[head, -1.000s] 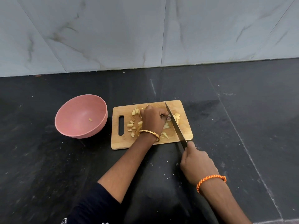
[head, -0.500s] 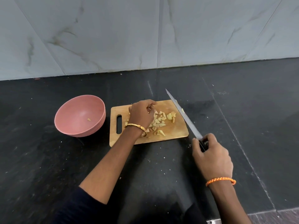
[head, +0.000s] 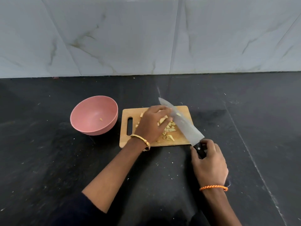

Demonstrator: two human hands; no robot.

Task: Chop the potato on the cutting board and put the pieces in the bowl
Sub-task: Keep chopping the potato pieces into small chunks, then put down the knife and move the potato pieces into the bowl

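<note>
**Knife held flat over the chopped potato**

Nearest us, our right hand wraps its fingers around the black handle of the knife, the blade slanting over the cutting board on the dark bench. Our left hand lies over the potato pieces, fingers loosely spread, touching the blade. Left of the board, the pink bowl holds one small piece.
</note>
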